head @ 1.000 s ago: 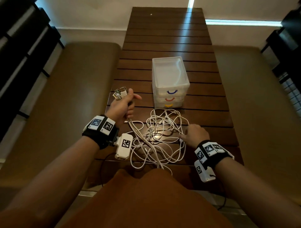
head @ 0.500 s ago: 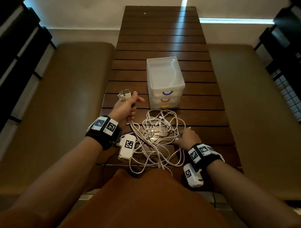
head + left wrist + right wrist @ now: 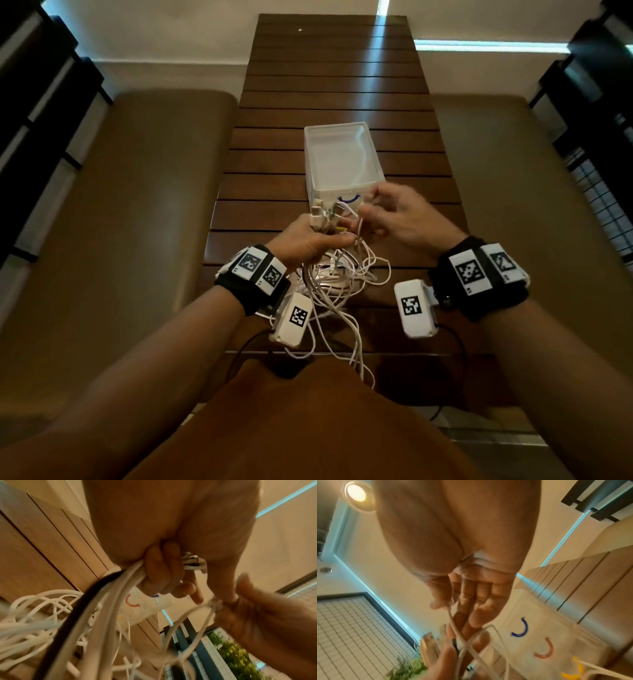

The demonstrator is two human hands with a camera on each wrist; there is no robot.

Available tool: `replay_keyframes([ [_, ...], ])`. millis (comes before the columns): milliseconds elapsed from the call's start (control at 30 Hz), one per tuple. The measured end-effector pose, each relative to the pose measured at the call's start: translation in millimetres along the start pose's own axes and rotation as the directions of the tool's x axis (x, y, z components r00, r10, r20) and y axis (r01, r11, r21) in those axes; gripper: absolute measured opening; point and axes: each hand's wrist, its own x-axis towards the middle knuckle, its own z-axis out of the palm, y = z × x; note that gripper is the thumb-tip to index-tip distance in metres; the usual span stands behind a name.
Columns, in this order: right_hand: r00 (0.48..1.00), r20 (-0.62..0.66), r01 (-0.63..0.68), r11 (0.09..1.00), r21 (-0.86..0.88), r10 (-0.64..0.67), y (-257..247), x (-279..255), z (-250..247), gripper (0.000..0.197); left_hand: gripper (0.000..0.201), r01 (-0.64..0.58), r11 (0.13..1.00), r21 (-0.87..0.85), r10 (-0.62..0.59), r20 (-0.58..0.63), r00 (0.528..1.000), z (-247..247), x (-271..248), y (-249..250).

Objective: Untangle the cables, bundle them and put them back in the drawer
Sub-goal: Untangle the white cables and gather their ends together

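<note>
In front of the drawer unit [image 3: 342,164], your left hand [image 3: 305,240] is gripping gathered plugs [image 3: 322,216] while your right hand [image 3: 394,216] is pinching one cable [image 3: 453,623], most cables [image 3: 339,284] lying tangled, unbundled.

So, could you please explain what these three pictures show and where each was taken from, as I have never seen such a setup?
No machine here: a person wears three cameras. The head view looks down at both hands; the other two look along each wrist. The boxes with black-and-white patterns are strapped to the wrists. The left hand grips a bunch of white cable ends. The right hand pinches one thin white cable beside them. The rest of the tangled cables lies on the slatted wooden table, in front of a small plastic drawer unit.
</note>
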Motion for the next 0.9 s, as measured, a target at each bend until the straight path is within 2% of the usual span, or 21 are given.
replay_keyframes([
  [67,0.998,-0.047,0.043,0.990,0.138,-0.037,-9.2,3.9,-3.5,0.006,0.013,0.026,0.999,0.043,-0.030,0.076,0.997,8.3,2.3,-0.8],
  [133,0.991,-0.103,0.107,0.979,0.172,-0.091,-12.9,7.2,-8.1,0.008,0.016,0.053,0.994,0.095,-0.064,0.114,0.991,14.1,5.9,-7.2],
  [233,0.959,-0.229,0.210,0.959,0.188,-0.165,-12.3,10.7,-13.9,0.010,0.027,0.120,0.969,0.216,-0.137,0.066,0.988,12.9,11.0,-20.7],
  [333,0.914,-0.369,0.293,0.900,0.324,-0.165,-12.3,14.2,-22.5,0.012,0.009,0.175,0.893,0.415,-0.213,0.047,0.976,5.8,9.4,-33.3],
  [400,0.912,-0.367,0.268,0.943,0.200,-0.181,-11.2,14.9,-29.9,0.012,0.023,0.212,0.923,0.322,-0.218,-0.018,0.976,0.1,7.4,-35.7],
  [467,0.960,-0.242,0.145,0.989,-0.004,-0.141,-5.0,11.8,-29.0,0.019,0.022,0.220,0.972,0.087,-0.211,-0.098,0.972,-6.5,7.8,-32.4],
  [500,0.983,-0.162,0.079,0.995,-0.055,-0.087,1.0,10.1,-24.4,0.024,0.019,0.205,0.978,-0.036,-0.208,-0.120,0.971,-8.5,8.0,-28.1],
  [567,0.999,-0.044,-0.013,0.997,-0.070,0.010,15.4,7.1,-11.9,0.029,0.024,0.171,0.964,-0.203,-0.202,-0.145,0.969,-9.2,11.5,-22.9],
  [633,0.997,-0.025,-0.077,0.997,-0.029,0.076,28.9,7.6,1.9,0.023,0.032,0.137,0.950,-0.282,-0.180,-0.132,0.975,-3.7,11.0,-18.7],
  [733,0.981,-0.100,-0.152,0.977,0.149,0.167,42.8,10.9,21.2,0.010,0.031,0.119,0.906,-0.406,-0.169,-0.089,0.981,4.1,11.2,-19.1],
  [833,0.965,-0.183,-0.124,0.941,0.316,0.188,48.0,13.0,37.3,0.017,0.035,0.110,0.834,-0.540,-0.153,-0.036,0.987,5.1,12.8,-20.6],
  [900,0.962,-0.202,-0.092,0.914,0.395,0.184,48.8,13.2,43.6,0.019,0.021,0.108,0.842,-0.528,-0.143,-0.025,0.989,4.4,12.2,-21.6],
])
